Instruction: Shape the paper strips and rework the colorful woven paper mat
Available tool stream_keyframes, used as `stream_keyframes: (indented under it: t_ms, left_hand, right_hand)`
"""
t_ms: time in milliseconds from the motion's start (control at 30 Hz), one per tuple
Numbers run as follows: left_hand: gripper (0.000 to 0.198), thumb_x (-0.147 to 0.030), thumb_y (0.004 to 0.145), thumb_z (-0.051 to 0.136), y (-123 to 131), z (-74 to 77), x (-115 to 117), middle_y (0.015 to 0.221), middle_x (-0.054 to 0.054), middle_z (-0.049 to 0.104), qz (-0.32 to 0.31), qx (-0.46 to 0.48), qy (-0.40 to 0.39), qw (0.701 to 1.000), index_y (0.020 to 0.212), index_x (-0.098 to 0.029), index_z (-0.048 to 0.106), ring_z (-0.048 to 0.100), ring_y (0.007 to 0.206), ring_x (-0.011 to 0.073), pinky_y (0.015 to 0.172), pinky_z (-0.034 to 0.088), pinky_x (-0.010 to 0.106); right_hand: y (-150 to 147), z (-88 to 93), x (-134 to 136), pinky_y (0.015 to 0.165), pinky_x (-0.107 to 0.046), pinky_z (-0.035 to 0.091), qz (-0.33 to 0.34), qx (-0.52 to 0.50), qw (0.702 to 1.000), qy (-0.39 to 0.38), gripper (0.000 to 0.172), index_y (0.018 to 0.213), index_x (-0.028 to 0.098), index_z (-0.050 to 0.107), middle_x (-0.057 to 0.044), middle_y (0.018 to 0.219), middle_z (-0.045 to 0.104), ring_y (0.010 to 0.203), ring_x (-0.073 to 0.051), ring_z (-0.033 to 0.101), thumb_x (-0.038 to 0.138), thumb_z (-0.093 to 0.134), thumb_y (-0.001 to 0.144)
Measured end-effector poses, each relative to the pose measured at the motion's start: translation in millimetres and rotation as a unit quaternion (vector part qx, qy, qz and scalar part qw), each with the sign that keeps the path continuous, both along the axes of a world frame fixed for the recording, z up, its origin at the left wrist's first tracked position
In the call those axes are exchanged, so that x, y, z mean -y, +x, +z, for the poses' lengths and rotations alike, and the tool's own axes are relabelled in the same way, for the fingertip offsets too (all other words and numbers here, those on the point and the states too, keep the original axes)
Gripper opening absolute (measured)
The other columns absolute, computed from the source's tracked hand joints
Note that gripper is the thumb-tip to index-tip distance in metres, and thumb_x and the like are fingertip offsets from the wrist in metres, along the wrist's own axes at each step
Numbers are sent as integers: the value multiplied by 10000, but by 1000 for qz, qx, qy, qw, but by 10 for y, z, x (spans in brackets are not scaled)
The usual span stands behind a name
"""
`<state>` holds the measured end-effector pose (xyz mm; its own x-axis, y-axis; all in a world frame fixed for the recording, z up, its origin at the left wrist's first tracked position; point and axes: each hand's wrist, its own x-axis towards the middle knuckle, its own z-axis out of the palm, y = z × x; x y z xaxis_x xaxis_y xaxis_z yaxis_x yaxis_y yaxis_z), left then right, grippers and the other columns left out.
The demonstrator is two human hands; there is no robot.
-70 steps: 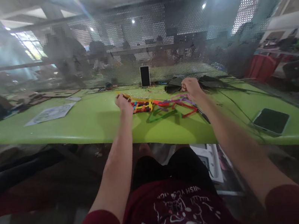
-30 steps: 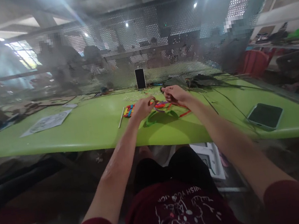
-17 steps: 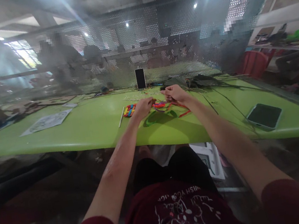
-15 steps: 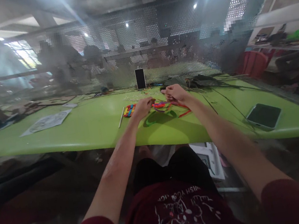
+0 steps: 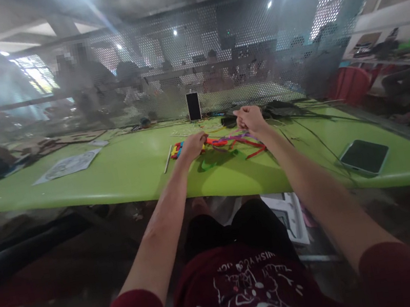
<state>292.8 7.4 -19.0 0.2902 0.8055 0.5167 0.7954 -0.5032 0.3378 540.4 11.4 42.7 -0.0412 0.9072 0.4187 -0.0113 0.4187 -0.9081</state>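
Observation:
A small woven piece of red, yellow and blue strips lies on the green table, partly covered by my left hand. The fingers of that hand are closed on its right end. Loose red strips and purple strips trail out to the right from there. My right hand is raised above them with its fingers pinched together; what sits in the pinch is too small to make out. A green strip curls on the table below my hands.
Left of the woven piece lies a thin pale stick. A phone rests at the right, and another dark-screened device stands upright at the back. A printed sheet is at the left. Dark strips lie back right, before a mesh screen.
My right hand has moved right and slightly away from my left hand, widening the gap between them. My left hand has stayed almost in place at the woven piece.

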Motion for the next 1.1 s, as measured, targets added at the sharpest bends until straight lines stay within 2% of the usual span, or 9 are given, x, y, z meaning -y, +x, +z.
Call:
stream_keyframes:
  t_ms: [233, 300, 367, 433, 533, 633, 800, 967, 1100]
  left_hand:
    - [269, -302, 961, 466, 4, -19, 6, 764, 70, 647, -20, 43, 15, 999, 904, -161, 687, 533, 699, 197, 676, 370, 292]
    - [278, -334, 936, 539, 28, -10, 49, 699, 29, 599, -20, 61, 13, 998, 1077, -146, 686, 503, 640, 182, 642, 357, 284]
    - [444, -314, 894, 604, 66, 9, 107, 635, -20, 550, -34, 77, 2, 996, 1304, -145, 616, 480, 590, 167, 615, 345, 272]
    - [530, -277, 879, 608, 108, 31, 161, 631, -32, 558, -67, 87, -6, 994, 1397, -168, 579, 489, 585, 158, 616, 359, 263]
    - [410, -245, 915, 532, 157, 53, 197, 836, 42, 701, -127, 125, 9, 984, 1289, -176, 686, 600, 745, 168, 738, 440, 267]
    - [352, -252, 930, 511, 174, 46, 173, 996, 100, 746, -140, 168, -1, 976, 1173, -146, 741, 644, 859, 182, 821, 471, 284]
    - [326, -386, 872, 634, 178, 24, 126, 840, 73, 720, -133, 205, -82, 966, 1012, -114, 746, 596, 714, 161, 664, 452, 258]
    - [453, -600, 829, 648, 192, 58, 160, 680, 6, 576, -136, 262, -108, 949, 795, -148, 642, 485, 619, 121, 566, 385, 238]
    - [503, -666, 800, 643, 196, 75, 182, 619, -24, 473, -146, 266, -112, 946, 714, -181, 538, 433, 587, 112, 532, 352, 237]
  right_hand:
    - [4, -3, 8, 416, -274, 278, -32, 6, 999, 6, 528, 651, 261, 238, 66, 450, 300, 417, -104, 328, 340, 703, 889]
    - [-48, -35, 33, 428, -271, 291, -20, 22, 1000, -2, 516, 648, 259, 245, 63, 450, 322, 420, -102, 348, 325, 700, 882]
    - [-113, -75, 54, 442, -267, 306, -22, 34, 999, 2, 497, 639, 256, 260, 59, 452, 347, 426, -101, 365, 302, 697, 872]
    - [-161, -109, 61, 456, -266, 320, -32, 42, 998, 15, 476, 623, 252, 280, 53, 455, 362, 434, -102, 376, 287, 689, 864]
    - [-162, -133, 40, 478, -273, 337, -48, 57, 997, 27, 430, 607, 249, 307, 41, 467, 387, 451, -111, 388, 269, 646, 871]
    - [-109, -128, 7, 518, -277, 346, -89, 94, 989, 66, 375, 621, 244, 349, 36, 512, 407, 497, -121, 384, 267, 619, 879]
    - [-100, -120, 14, 646, -280, 362, -104, 199, 959, 175, 233, 688, 224, 463, 24, 638, 476, 629, -141, 423, 202, 653, 821]
    - [-177, -177, 50, 700, -289, 370, -43, 279, 946, 160, 126, 722, 207, 530, 7, 690, 541, 683, -155, 467, 158, 628, 785]
    - [-197, -207, 31, 752, -297, 413, 16, 273, 953, 134, 113, 749, 176, 625, -42, 787, 645, 740, -167, 549, 80, 573, 723]
